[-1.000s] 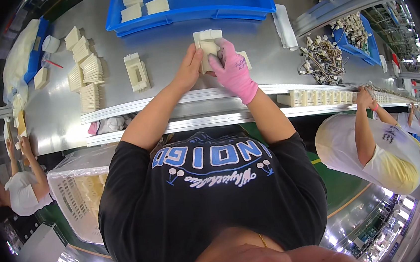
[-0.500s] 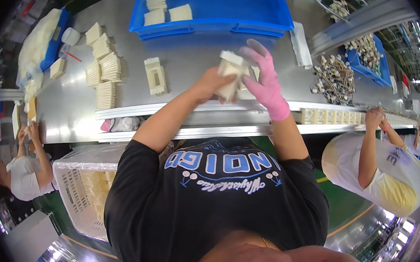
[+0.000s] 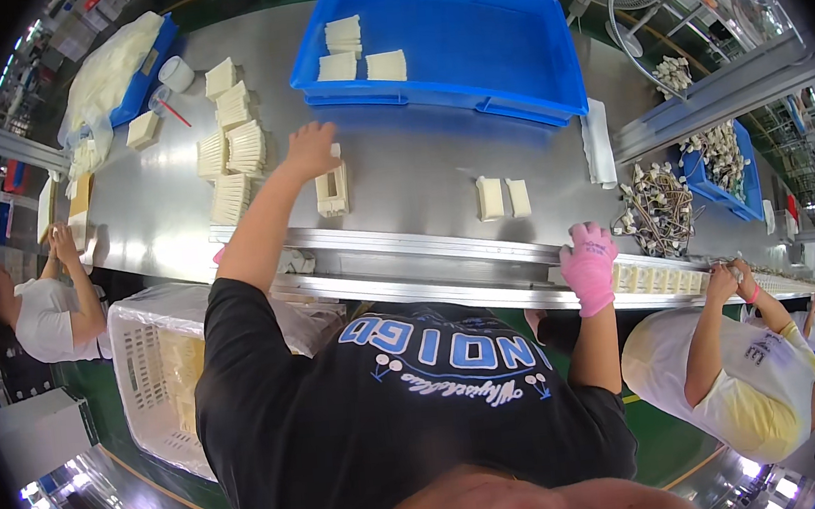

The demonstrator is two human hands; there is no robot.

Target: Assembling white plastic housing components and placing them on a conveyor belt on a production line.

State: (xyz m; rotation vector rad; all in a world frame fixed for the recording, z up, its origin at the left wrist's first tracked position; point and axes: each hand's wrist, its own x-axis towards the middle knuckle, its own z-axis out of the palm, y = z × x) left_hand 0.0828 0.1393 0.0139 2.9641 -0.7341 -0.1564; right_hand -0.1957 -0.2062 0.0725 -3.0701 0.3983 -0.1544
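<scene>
Up near the middle of the steel worktop (image 3: 400, 173), the bare left hand (image 3: 309, 152) curls its fingers onto the top of a cream slotted block (image 3: 331, 187). Leftward lie stacks of cream ribbed pieces (image 3: 234, 158). The right hand (image 3: 590, 263), in a pink glove, rests with fingers together on the near rail beside a row of small cream parts (image 3: 657, 278). Two cream blocks (image 3: 502, 198) sit between the hands. A blue tray (image 3: 466, 41) at the far edge holds three cream pieces (image 3: 356, 55).
</scene>
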